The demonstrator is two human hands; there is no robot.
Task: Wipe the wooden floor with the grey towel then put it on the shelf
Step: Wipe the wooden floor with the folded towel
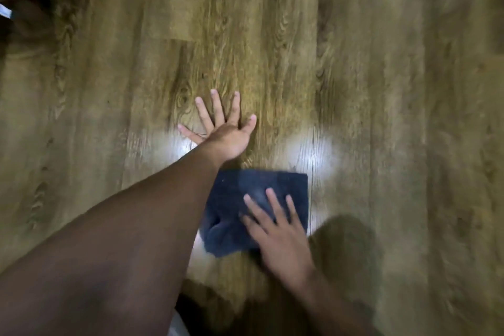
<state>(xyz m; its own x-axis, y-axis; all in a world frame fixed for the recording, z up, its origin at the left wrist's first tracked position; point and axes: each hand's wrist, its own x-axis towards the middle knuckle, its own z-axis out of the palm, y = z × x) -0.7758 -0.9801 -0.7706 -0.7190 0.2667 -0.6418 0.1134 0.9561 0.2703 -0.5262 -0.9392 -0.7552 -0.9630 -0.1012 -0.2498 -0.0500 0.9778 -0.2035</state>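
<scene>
Here the grey towel (245, 199) lies flat on the wooden floor (381, 90); the right hand (278, 229) presses it, fingers spread; the left hand (223, 131) is open on bare floor; the towel looks soft, light, maybe folded; pinch an edge.

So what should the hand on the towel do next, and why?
Probably slide the towel sideways across the floor. The right hand lies flat on it, fingers spread, the left hand braces on bare boards, and no shelf is in view yet.
</scene>
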